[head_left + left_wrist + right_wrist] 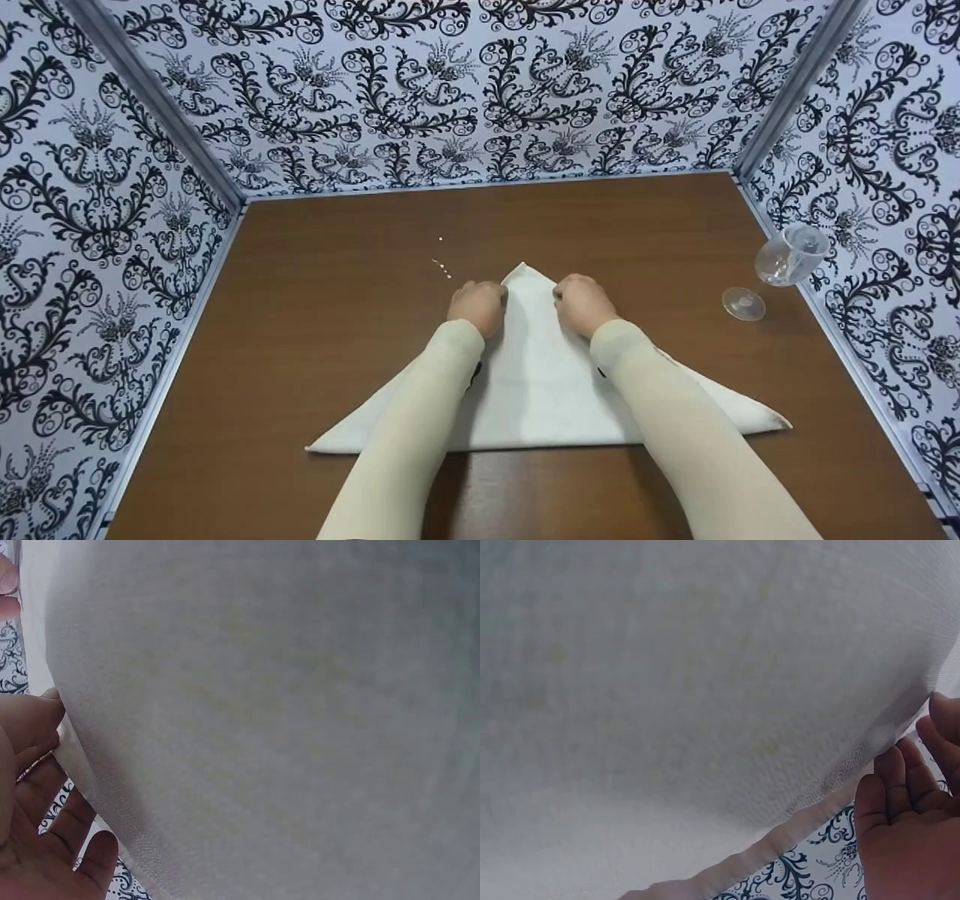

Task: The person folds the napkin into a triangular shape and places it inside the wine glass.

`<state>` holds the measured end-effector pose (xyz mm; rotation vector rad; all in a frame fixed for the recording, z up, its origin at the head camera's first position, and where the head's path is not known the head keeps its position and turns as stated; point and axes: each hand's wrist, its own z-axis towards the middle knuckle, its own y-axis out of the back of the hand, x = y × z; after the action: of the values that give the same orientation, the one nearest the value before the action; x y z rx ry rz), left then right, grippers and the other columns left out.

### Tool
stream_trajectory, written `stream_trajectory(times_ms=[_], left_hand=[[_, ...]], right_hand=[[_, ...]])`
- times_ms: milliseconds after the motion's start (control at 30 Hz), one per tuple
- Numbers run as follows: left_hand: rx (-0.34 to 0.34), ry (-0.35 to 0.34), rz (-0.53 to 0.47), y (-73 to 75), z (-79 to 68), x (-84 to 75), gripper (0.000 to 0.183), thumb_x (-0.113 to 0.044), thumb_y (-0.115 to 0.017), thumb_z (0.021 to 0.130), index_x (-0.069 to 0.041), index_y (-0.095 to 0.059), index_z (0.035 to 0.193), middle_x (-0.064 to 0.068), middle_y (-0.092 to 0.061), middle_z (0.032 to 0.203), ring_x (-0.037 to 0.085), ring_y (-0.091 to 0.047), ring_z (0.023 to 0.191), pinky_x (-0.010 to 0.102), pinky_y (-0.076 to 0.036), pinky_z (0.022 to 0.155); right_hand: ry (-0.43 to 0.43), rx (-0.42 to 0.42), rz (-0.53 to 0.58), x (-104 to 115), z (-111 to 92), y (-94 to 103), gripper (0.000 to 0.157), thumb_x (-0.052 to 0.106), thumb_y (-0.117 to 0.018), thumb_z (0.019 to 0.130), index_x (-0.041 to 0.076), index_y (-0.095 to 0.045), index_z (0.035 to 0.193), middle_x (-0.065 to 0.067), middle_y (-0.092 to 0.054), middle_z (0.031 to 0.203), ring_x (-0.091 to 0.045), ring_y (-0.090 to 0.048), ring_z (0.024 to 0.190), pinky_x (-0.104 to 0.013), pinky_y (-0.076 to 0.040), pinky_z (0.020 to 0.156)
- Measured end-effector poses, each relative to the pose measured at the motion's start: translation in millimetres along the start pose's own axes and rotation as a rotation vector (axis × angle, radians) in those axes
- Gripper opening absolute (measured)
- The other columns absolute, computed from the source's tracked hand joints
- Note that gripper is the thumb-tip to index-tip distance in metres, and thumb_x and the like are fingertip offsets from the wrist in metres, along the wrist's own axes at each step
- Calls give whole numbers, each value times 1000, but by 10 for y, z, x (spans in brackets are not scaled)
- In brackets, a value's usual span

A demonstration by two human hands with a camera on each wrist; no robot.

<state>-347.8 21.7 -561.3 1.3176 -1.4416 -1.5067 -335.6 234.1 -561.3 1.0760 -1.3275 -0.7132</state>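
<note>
A white cloth napkin (536,382) lies folded into a wide triangle on the brown table (315,315), its tip pointing away from me. My left hand (478,304) holds the left sloping edge just below the tip, fingers curled. My right hand (581,302) holds the right sloping edge at the same height. In the left wrist view the napkin (262,712) fills the frame, and the left hand (37,787) has its thumb and fingers on the cloth's edge. In the right wrist view the napkin (690,690) hangs close, with the right hand (907,817) curled at its edge.
A clear wine glass (787,259) lies tipped against the right wall, its foot (743,304) on the table. A few small white specks (442,266) lie left of the napkin's tip. Patterned black-and-white walls (480,90) enclose the table on three sides.
</note>
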Motion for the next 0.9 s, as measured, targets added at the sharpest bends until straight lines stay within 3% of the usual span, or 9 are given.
stream_trajectory(times_ms=[133, 300, 567, 733, 833, 900], left_hand=[[43, 5, 20, -26, 14, -5, 42, -27, -61, 107, -25, -61, 149, -2, -61, 153, 30, -57, 138, 50, -45, 116], [104, 28, 36, -55, 21, -5, 58, -47, -65, 103, -25, -54, 155, 1, -43, 168, 34, -40, 155, 56, -34, 124], [150, -26, 101, -45, -74, -95, 72, -57, -64, 100, -23, -45, 161, 9, -28, 175, 36, -21, 163, 59, -22, 130], [171, -86, 135, 16, -374, -157, 77, -62, -68, 94, -18, -51, 156, 12, -39, 169, 37, -34, 158, 58, -33, 125], [193, -84, 156, 57, -621, -174, 85, -68, -73, 87, -17, -53, 153, 14, -48, 160, 41, -49, 146, 56, -48, 112], [217, -71, 178, 91, -775, -183, 92, -71, -75, 83, -16, -52, 153, 16, -49, 158, 42, -54, 141, 55, -51, 109]], right_hand=[[-11, 8, -10, 6, -5, -7, 28, 11, -56, 105, -4, -75, 120, -21, -66, 134, -42, -59, 130, -54, -47, 113], [-6, 25, -73, 27, -11, -15, 23, 13, -60, 104, -5, -74, 106, -22, -66, 136, -43, -58, 132, -53, -46, 115], [30, 8, -186, 37, -98, -6, 31, 19, -64, 104, -5, -72, 121, -23, -65, 137, -43, -58, 132, -55, -45, 115], [23, 9, -164, 93, -222, 14, 36, 25, -66, 102, -4, -71, 121, -23, -64, 132, -41, -62, 123, -54, -49, 109], [-9, 60, -154, 154, -358, 56, 42, 31, -67, 100, -6, -69, 120, -25, -62, 125, -40, -67, 109, -52, -55, 100], [-26, 114, -177, 190, -469, 98, 48, 35, -67, 98, -6, -67, 121, -26, -62, 122, -41, -68, 103, -53, -56, 95]])
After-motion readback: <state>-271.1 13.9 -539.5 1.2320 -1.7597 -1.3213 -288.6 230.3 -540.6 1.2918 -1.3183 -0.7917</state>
